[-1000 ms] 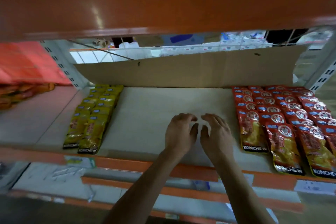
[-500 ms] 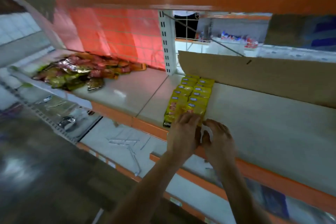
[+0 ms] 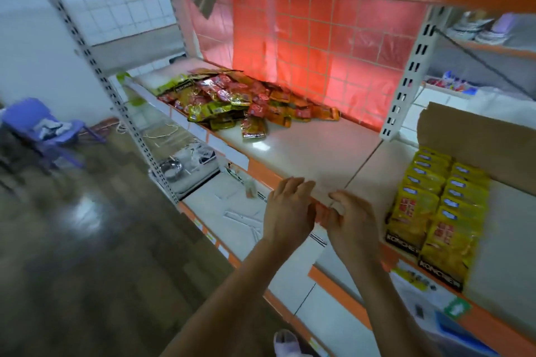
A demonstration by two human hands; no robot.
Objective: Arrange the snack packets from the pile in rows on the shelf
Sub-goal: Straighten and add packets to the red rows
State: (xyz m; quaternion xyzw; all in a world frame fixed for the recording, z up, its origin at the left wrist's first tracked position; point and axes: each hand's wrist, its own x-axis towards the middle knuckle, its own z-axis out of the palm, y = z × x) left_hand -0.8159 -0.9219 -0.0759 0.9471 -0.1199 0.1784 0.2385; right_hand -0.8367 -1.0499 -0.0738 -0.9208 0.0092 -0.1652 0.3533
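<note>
Pile of loose red and yellow foil snack packets (image 3: 237,98): heaped at the back left of the pale shelf (image 3: 304,153) with its orange front lip, one packet lying apart at the near side. Two rows of yellow snack packets (image 3: 435,211): overlapping, on the right section, in front of a brown cardboard sheet (image 3: 478,139). Left hand (image 3: 290,211): fingers loosely spread, empty, at the shelf's front edge. Right hand (image 3: 352,220): fingers loosely curled, empty, just beside the left.
</note>
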